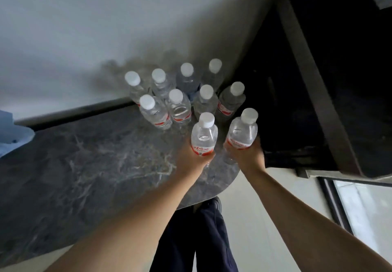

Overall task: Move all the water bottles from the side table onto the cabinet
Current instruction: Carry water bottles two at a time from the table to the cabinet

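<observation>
A pale blue object [14, 136] sits far left of both hands on the dark marbled cabinet top [84, 165]. The left hand [192, 159] grips one water bottle [204, 136] by its lower body; just beside it the right hand [248, 155] grips another bottle [241, 131]. Beyond the hands, eight capped bottles [180, 93] stand clustered against the wall [106, 28], blocking the far corner.
</observation>
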`<state>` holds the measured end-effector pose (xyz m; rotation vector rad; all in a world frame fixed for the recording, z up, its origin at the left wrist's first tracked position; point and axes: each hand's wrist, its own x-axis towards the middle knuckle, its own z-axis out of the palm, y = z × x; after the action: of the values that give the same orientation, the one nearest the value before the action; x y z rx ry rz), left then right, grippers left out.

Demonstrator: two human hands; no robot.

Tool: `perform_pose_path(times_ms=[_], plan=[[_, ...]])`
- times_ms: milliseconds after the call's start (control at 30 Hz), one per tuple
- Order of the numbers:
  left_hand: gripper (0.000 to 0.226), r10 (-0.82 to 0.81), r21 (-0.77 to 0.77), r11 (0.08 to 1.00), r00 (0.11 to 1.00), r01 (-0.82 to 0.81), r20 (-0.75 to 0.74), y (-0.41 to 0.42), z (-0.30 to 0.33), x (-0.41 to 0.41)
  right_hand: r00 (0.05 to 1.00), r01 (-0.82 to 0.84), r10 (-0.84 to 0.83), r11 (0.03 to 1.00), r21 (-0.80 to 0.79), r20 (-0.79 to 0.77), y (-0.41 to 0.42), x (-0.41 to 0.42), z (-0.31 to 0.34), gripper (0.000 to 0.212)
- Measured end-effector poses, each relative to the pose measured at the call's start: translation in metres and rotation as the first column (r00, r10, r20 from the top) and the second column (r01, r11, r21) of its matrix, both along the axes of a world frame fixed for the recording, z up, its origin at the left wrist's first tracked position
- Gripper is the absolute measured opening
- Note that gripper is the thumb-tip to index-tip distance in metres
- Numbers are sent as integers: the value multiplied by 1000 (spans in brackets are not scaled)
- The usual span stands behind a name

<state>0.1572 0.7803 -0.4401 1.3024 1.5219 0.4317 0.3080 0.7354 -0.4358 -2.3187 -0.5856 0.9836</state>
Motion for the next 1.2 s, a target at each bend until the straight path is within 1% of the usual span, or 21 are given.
perform_pose_path(times_ms=[33,67,100,133,167,200,233,267,300,333,367,433,467,533,600,633,700,833,967,1067,1200], plan=[[50,-15,27,1000,1000,15,6,6,-7,4,999,28,-27,999,39,-31,4,4,-5,47],[51,-22,66,998,999,20,32,12,-14,8,1000,-22,22,997,68,2,10,9,-9,26],[52,-16,102,995,998,9,66,18,-21,14,953,-172,173,985,-25,248,15,16,-14,20],[51,-3,125,992,996,-8,92,22,-27,19,914,-4,0,1000,10,406,23,19,-22,21],[52,14,136,990,994,-28,106,25,-31,24,975,-14,3,999,50,223,23,22,-20,19],[55,26,149,988,993,-43,114,27,-35,29,963,-135,132,991,-5,237,27,25,-36,45],[59,26,174,984,991,-49,130,29,-38,33,954,-213,211,977,-12,215,32,23,-33,63],[63,22,199,978,987,-54,161,30,-44,38,953,-252,238,966,58,189,36,25,-35,68],[64,17,217,974,980,-61,198,30,-46,41,954,-256,231,959,119,193,40,26,-34,65],[65,15,227,971,973,-69,232,30,-49,45,972,-216,195,963,164,134,42,24,-38,59],[64,24,240,967,967,-86,252,28,-49,47,970,-224,202,958,179,134,42,26,-40,56],[65,42,275,954,965,-116,260,26,-49,49,956,-275,256,951,139,144,39,27,-45,55],[65,45,282,952,964,-121,262,23,-50,50,961,-259,242,956,135,134,36,29,-47,53],[69,44,278,953,964,-120,264,21,-52,49,970,-240,232,964,111,75,37,29,-49,54],[75,17,256,963,967,-85,254,19,-54,46,960,-280,277,958,63,46,39,28,-41,56],[77,-2,234,971,970,-57,242,19,-55,44,971,-239,237,967,85,33,38,27,-39,66],[79,-27,169,986,981,-6,194,19,-53,39,988,-130,141,978,161,-63,33,24,-28,84],[93,-81,82,994,991,73,105,19,-23,27,976,-116,140,983,144,-169,13,19,-3,99],[96,-115,50,992,992,113,57,20,22,12,968,-143,158,985,93,-194,4,21,31,102],[90,-143,68,987,990,142,3,16,62,-2,962,-224,229,973,49,-147,1,24,75,99],[86,-228,86,967,964,241,-133,7,127,-23,936,-341,345,938,68,-64,8,27,149,99]])
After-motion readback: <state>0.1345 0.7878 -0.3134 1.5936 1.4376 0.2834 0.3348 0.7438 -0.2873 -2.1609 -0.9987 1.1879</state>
